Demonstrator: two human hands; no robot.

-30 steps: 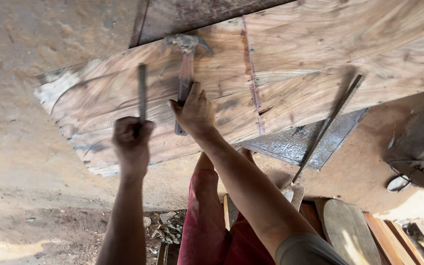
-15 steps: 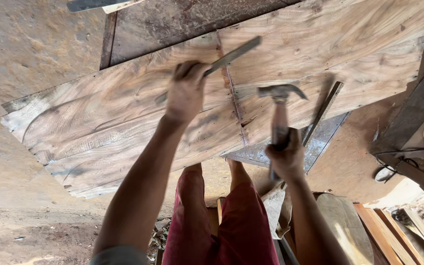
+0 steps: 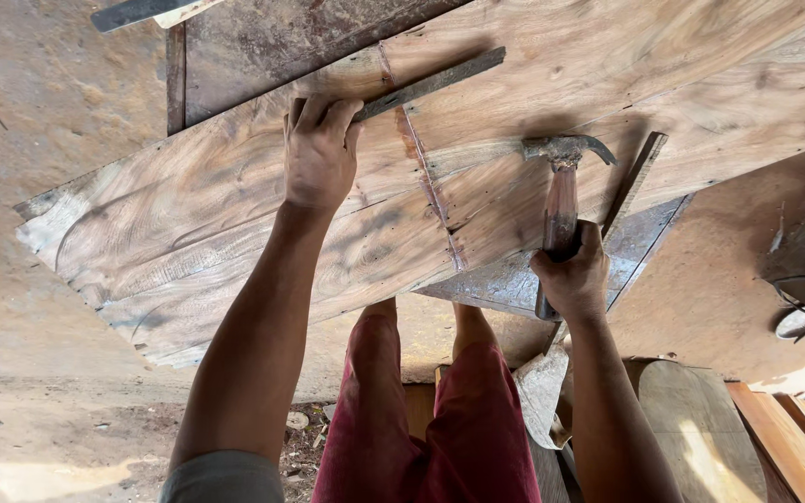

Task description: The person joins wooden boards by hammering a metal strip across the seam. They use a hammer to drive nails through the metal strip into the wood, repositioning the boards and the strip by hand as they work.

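Bottom centre: red trousers [image 3: 440, 438], knees below the plank edge. Right hand [image 3: 572, 278], lower right of centre, grip closed tight round a claw hammer [image 3: 561, 200] handle; head up, over the wood. Left hand [image 3: 319, 154], upper centre, grip wrapped on a flat metal bar [image 3: 430, 84], angled up-right, lying on the broad wooden slab [image 3: 235, 224]. Rusty metal sheet [image 3: 272, 37] beyond, top of frame.

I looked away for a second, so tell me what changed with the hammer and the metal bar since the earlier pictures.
The hammer has passed from the hand that lay on the plank to the right hand, now raised clear of the wood. The left hand brought the flat metal bar from upright down onto the wide plank. The plank stayed put.
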